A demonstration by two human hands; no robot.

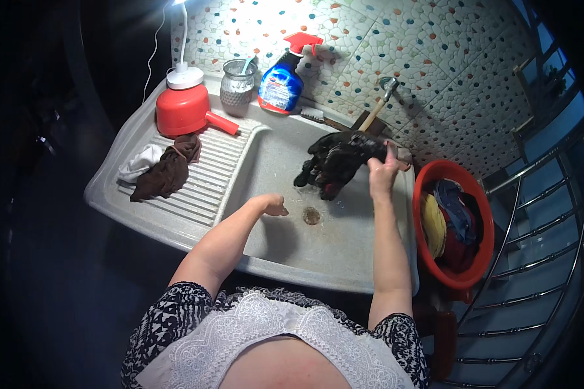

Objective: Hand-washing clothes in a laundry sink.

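My right hand grips a bunched, wet dark cloth at its right end, and the cloth hangs in the basin below the tap. Its lower edge drips near the round drain. My left hand hovers over the left part of the stone-like laundry sink, apart from the cloth and with nothing visible in it; its fingers are partly turned away. On the ribbed washboard side lie a brown cloth and a white cloth.
Behind the washboard stand a red plastic dipper under a white lamp base, a glass jar and a blue spray bottle. A brush lies on the back ledge. At right, a red basin holds clothes beside a metal railing.
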